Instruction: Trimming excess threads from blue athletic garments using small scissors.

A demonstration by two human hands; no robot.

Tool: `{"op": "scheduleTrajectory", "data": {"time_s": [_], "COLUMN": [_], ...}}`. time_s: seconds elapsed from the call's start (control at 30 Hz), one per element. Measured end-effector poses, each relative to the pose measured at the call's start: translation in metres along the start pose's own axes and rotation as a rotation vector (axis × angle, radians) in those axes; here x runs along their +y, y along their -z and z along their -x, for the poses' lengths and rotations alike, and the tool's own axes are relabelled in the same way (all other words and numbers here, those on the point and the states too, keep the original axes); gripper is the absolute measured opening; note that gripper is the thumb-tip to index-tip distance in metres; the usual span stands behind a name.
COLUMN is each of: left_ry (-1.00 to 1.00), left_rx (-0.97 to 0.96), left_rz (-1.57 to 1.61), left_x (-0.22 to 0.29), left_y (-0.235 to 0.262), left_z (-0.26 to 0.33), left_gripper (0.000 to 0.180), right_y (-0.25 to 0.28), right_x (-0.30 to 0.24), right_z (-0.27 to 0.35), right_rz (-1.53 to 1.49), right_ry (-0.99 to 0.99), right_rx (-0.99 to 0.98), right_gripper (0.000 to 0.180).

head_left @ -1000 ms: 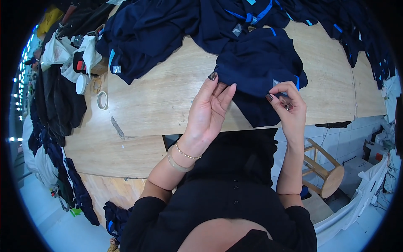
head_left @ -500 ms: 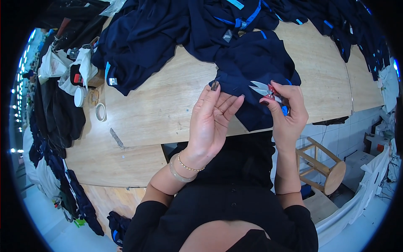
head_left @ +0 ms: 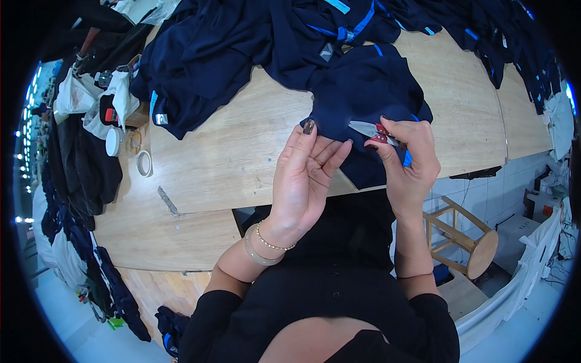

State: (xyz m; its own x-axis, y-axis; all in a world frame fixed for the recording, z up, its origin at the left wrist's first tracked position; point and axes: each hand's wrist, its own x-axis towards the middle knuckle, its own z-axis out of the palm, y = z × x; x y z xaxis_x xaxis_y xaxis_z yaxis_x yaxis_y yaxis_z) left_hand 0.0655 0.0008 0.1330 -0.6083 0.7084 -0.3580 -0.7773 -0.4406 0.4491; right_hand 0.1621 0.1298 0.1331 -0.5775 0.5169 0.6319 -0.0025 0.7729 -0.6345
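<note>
My right hand [head_left: 407,164] grips small thread snips [head_left: 370,130] with a red handle, blades pointing left over a dark navy garment [head_left: 362,91] that lies at the near edge of the wooden table [head_left: 230,157]. My left hand [head_left: 304,181] is raised just left of the snips, fingers together and stretched up, its fingertips touching the garment's lower hem. Blue trim shows on the garment beside my right hand.
A heap of navy garments [head_left: 230,42] with blue trim covers the far side of the table. A tape roll [head_left: 144,163] and a white jar [head_left: 114,141] sit at the left edge. A wooden stool [head_left: 466,242] stands on the floor at right.
The snips have come into view in my right hand and swung left onto the garment. My left hand has stayed at the hem, its fingers straightening upward.
</note>
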Motion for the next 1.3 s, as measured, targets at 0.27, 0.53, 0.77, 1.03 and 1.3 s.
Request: {"op": "scheduleTrajectory", "data": {"time_s": [0.27,0.53,0.77,1.03,1.3], "left_ry": [0.013,-0.008,0.034,-0.004,-0.004], "left_rx": [0.029,-0.052,-0.071,-0.002,0.024], "left_rz": [-0.02,-0.01,0.037,0.039,0.021], "left_x": [0.001,-0.005,-0.009,-0.004,-0.002], "left_y": [-0.008,0.001,0.009,-0.005,-0.008], "left_z": [-0.006,-0.007,-0.008,-0.018,-0.016], "left_gripper": [0.013,0.014,0.013,0.008,0.011], "right_y": [-0.005,-0.004,-0.025,-0.022,-0.02], "right_x": [0.006,-0.016,-0.002,0.003,-0.001], "right_z": [-0.006,-0.023,-0.011,-0.037,-0.031], "right_rz": [0.0,-0.175,-0.285,-0.462,-0.197], "right_ry": [0.011,-0.17,-0.041,-0.304,0.012], "right_rx": [-0.001,-0.032,-0.07,0.108,-0.117], "right_gripper": [0.03,0.041,0.033,0.012,0.025]}}
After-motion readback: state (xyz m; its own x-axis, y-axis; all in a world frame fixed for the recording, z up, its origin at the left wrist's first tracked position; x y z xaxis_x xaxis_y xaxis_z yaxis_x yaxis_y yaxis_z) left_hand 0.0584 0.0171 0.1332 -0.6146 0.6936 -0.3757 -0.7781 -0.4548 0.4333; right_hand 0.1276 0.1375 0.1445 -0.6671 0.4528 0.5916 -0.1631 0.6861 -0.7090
